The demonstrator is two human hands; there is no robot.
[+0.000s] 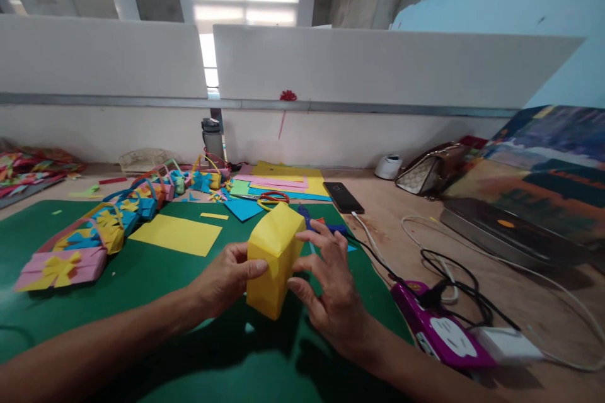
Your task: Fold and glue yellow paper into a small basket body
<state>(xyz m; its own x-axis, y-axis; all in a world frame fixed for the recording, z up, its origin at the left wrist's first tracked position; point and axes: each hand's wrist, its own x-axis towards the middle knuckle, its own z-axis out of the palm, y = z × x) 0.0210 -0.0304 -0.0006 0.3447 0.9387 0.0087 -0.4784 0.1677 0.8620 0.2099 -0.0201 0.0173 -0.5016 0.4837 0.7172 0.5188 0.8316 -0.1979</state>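
Observation:
A folded yellow paper box, its top face curved and creased, is held up above the green cutting mat. My left hand grips its left side, thumb on the front and the other fingers hidden behind it. At the right side of the box is my right hand, fingers spread and curved, fingertips near or lightly against the paper. Behind them a blue glue gun, partly covered by my right hand, lies close to red-handled scissors. A flat yellow paper sheet rests left of the box.
Several small paper baskets with bows, including a pink one, line the left. Coloured sheets, a phone and a bottle stand or lie farther back. A purple power strip with tangled cables is at the right.

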